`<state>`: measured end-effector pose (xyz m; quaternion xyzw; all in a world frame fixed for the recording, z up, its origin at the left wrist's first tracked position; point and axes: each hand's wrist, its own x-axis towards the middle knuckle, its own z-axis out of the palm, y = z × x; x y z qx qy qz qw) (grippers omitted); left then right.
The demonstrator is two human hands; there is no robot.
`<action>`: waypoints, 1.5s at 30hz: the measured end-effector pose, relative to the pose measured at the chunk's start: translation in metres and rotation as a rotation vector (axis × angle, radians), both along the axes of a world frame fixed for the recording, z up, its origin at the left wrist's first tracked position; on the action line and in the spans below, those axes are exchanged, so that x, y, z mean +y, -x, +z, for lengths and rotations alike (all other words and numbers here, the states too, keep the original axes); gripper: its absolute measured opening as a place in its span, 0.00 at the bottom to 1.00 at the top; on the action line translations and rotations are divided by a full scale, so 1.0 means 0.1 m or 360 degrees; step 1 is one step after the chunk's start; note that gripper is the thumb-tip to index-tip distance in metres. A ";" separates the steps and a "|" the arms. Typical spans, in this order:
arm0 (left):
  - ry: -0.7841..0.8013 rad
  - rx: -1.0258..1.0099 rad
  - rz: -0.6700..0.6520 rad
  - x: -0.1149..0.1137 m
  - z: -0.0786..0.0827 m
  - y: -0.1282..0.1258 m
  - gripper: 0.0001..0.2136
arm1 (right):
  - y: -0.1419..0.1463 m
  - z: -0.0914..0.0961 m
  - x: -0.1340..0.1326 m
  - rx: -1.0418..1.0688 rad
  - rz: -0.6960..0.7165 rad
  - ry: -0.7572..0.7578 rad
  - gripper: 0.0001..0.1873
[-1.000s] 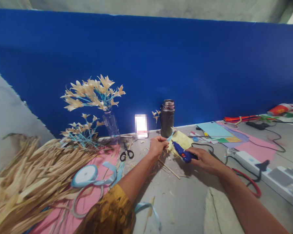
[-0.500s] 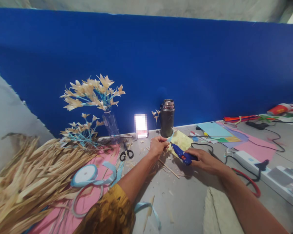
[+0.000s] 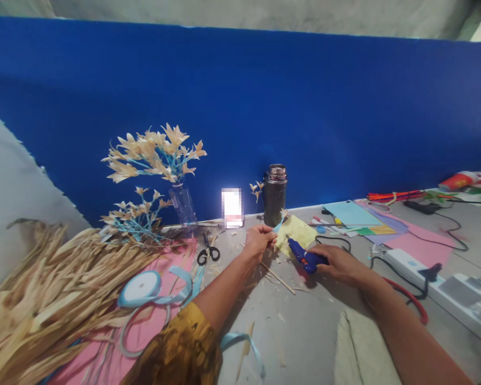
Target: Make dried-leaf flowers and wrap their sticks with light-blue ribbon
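In the head view, the left hand (image 3: 260, 238) reaches in over the middle of the surface (image 3: 304, 326), its fingers pinched together on a small flower (image 3: 279, 223) with a light blue stem. The flower stands up from the fingertips, in front of the lower right edge of a dark flask (image 3: 274, 200). The right hand (image 3: 336, 259) has its fingers curled around the handle of a blue glue gun (image 3: 304, 258); the nozzle points at the left hand but stops short of it — a narrow gap shows between them, above a yellow sheet (image 3: 302, 229).

Towards the near edge of the picture, a broad stretch of surface strewn with scraps opens between the two forearms. The far side is tighter: the flask and a bright screen (image 3: 232, 207) stand close to the blue wall (image 3: 240, 107). On the left, scissors (image 3: 208, 255), a ribbon roll (image 3: 140, 289) and a spread of dry husks (image 3: 36, 289) crowd the side — the scissors nearest the left hand. On the right, a white power strip (image 3: 417, 272) and its cables border the right forearm, with a pale cloth (image 3: 358, 347) just beside it.
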<state>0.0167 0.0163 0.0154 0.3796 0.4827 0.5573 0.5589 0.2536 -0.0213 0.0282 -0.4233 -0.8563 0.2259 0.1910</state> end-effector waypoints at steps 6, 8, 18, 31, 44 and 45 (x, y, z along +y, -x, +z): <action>0.0013 -0.0007 -0.0032 -0.01 0.01 -0.03 0.12 | 0.07 0.03 -0.03 0.0084 0.0026 -0.0062 0.19; 0.0023 -0.0011 -0.0051 -0.02 0.02 -0.04 0.12 | 0.08 0.03 -0.03 0.0082 0.0050 -0.0053 0.21; 0.0072 -0.0025 -0.0063 -0.04 0.03 -0.04 0.13 | 0.02 -0.02 0.01 0.0137 0.0132 -0.0079 0.23; 0.0128 -0.0033 -0.0078 -0.05 0.05 -0.04 0.11 | 0.00 -0.02 0.01 0.0102 0.0109 -0.0010 0.22; 0.0139 -0.0227 -0.0380 -0.09 0.11 -0.04 0.13 | -0.12 -0.14 0.05 0.0227 -0.0142 0.0028 0.28; 0.0140 -0.0242 -0.0437 -0.12 0.11 -0.06 0.13 | -0.09 -0.11 0.05 0.0408 -0.0224 0.0065 0.25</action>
